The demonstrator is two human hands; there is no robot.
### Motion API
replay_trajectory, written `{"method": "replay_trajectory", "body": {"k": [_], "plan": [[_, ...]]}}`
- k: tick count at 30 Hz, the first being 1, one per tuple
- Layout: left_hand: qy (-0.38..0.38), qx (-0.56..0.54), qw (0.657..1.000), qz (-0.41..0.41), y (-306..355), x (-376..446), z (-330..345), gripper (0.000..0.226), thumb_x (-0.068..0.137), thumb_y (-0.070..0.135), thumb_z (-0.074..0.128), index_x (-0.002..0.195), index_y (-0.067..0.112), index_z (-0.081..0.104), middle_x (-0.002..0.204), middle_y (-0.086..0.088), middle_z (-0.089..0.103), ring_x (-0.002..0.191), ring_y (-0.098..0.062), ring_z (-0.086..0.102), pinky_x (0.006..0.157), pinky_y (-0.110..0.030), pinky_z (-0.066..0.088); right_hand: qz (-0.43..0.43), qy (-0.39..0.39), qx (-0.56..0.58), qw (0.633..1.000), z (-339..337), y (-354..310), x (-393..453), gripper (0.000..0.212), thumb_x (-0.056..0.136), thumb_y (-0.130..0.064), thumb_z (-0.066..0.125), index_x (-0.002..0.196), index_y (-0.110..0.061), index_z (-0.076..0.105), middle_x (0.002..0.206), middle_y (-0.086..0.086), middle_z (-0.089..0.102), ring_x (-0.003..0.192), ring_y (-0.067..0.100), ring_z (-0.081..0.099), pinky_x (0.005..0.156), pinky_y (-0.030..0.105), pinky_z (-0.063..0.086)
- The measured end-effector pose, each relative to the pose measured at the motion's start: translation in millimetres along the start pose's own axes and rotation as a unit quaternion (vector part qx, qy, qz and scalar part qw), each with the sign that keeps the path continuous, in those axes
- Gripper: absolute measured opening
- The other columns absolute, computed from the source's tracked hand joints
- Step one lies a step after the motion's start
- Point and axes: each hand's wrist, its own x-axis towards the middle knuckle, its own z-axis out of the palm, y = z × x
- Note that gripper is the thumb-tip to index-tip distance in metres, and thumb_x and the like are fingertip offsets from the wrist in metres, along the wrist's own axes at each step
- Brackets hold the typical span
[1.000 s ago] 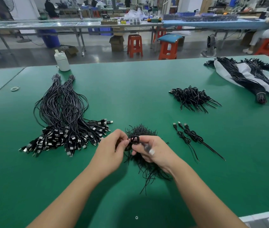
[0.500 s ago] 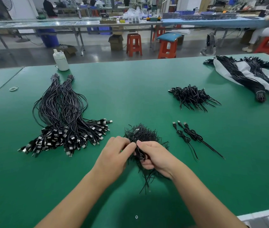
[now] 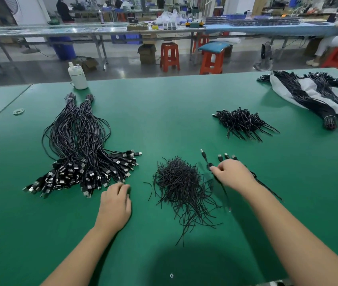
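The coiled cable (image 3: 207,164) hangs from the right hand (image 3: 233,173), pinched between curled fingertips. Its plug points away from the person and its tail trails back under the wrist. It is motion-blurred, so I cannot tell whether a tie is closed around it. The hand holds it low over the counter (image 3: 164,112), just left of three finished cables (image 3: 227,156) whose plugs peek out beyond the knuckles. My judgement is that it is being set down as the fourth in that row, plugs lined up the same way for easy counting.

The left hand (image 3: 114,205) rests on the counter holding nothing, with its fingers loosely bent. Its fingertips are just short of the plug ends of the loose cables (image 3: 81,145), which fan toward it, probably so the next one can be drawn out by its plug.

Between the two hands lies the heap of black twist ties (image 3: 181,182), within reach of either. Beyond the right hand sits a larger pile of tied cables (image 3: 244,122), and farther right is a white bag (image 3: 308,96) with banded bundles. Beyond the left hand stand a white bottle (image 3: 78,76) and some rubber bands (image 3: 19,111).

No brand, label or writing is legible anywhere.
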Motion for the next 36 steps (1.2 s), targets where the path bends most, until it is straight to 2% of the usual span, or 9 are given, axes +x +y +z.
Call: {"method": "replay_trajectory", "body": {"k": [4,7,9,15,19,22,27,31,36], "plan": [[0.01,0.008,1.0,-0.02,-3.9,0.9,6.7,0.03,0.083,0.008,0.064,0.113,0.008,0.066,0.117,-0.009,0.062,0.113,-0.027,0.056,0.092,-0.045,0.044,0.067,0.03,-0.032,0.997,9.4,20.5,29.9,0.043,0.098,-0.04,0.059,0.076,-0.005,0.069,0.056,0.004,0.055,0.049,0.021,0.05,0.049,0.025,0.041],[0.017,0.0,1.0,-0.025,-6.8,-0.5,10.1,0.028,0.083,0.008,0.06,0.111,0.006,0.067,0.113,-0.009,0.064,0.109,-0.027,0.057,0.091,-0.044,0.045,0.075,0.041,-0.046,0.995,18.3,27.3,40.2,0.026,0.093,-0.034,0.068,0.099,-0.009,0.063,0.081,0.008,0.066,0.075,0.026,0.063,0.064,0.032,0.05],[0.025,-0.009,0.999,-0.024,-7.6,-1.7,10.2,0.031,0.081,0.012,0.052,0.107,0.006,0.069,0.108,-0.009,0.065,0.104,-0.028,0.059,0.087,-0.044,0.046,0.077,0.048,-0.051,0.995,23.5,31.0,41.4,0.038,0.091,-0.032,0.07,0.119,-0.01,0.056,0.101,0.009,0.066,0.091,0.029,0.063,0.073,0.036,0.051],[0.032,-0.022,0.999,-0.023,-8.0,-2.6,11.3,0.036,0.079,0.016,0.047,0.104,0.005,0.07,0.104,-0.008,0.066,0.101,-0.026,0.06,0.088,-0.044,0.047,0.0,0.072,-0.114,0.991,39.7,47.0,35.2,0.038,0.097,-0.041,0.058,0.133,-0.029,0.053,0.13,0.005,0.046,0.076,0.021,0.058,0.059,0.028,0.044],[0.037,-0.019,0.999,-0.026,-8.9,-3.1,13.3,0.03,0.08,0.012,0.054,0.104,0.005,0.07,0.105,-0.007,0.066,0.099,-0.025,0.06,0.089,-0.043,0.048,-0.035,0.026,-0.175,0.984,46.4,46.5,32.5,0.037,0.103,-0.039,0.044,0.136,-0.026,0.055,0.131,0.001,0.045,0.081,0.016,0.06,0.061,0.029,0.047],[0.032,-0.018,0.999,-0.031,-10.4,-3.3,14.5,0.027,0.08,0.005,0.065,0.106,0.006,0.07,0.107,-0.006,0.066,0.101,-0.023,0.059,0.091,-0.042,0.047,-0.01,0.027,-0.185,0.982,49.6,42.6,30.2,0.034,0.105,-0.035,0.039,0.125,-0.02,0.061,0.125,0.004,0.045,0.075,0.018,0.061,0.06,0.03,0.049],[0.038,-0.014,0.999,-0.024,-10.4,-2.8,15.0,0.027,0.079,0.005,0.066,0.105,0.008,0.07,0.106,-0.005,0.066,0.1,-0.022,0.059,0.09,-0.04,0.047,0.044,0.046,-0.197,0.978,50.5,40.4,23.0,0.029,0.104,-0.033,0.041,0.113,-0.018,0.064,0.123,0.006,0.044,0.071,0.019,0.061,0.057,0.028,0.046],[0.042,-0.012,0.999,-0.022,-11.2,-3.3,16.4,0.026,0.08,0.006,0.065,0.105,0.008,0.07,0.106,-0.003,0.065,0.1,-0.021,0.059,0.09,-0.039,0.047,-0.009,0.137,-0.117,0.984,58.6,40.0,13.8,0.021,0.1,-0.026,0.052,0.108,-0.016,0.069,0.109,0.004,0.046,0.063,0.015,0.054,0.053,0.026,0.048],[0.053,-0.014,0.998,-0.02,-9.9,-1.7,16.7,0.027,0.079,0.006,0.067,0.105,0.006,0.071,0.109,-0.006,0.064,0.103,-0.023,0.057,0.088,-0.038,0.047,-0.04,0.095,-0.009,0.995,84.8,32.7,16.4,0.027,0.104,-0.029,0.045,0.122,-0.023,0.065,0.113,-0.005,0.056,0.073,0.009,0.059,0.054,0.022,0.043]]}}
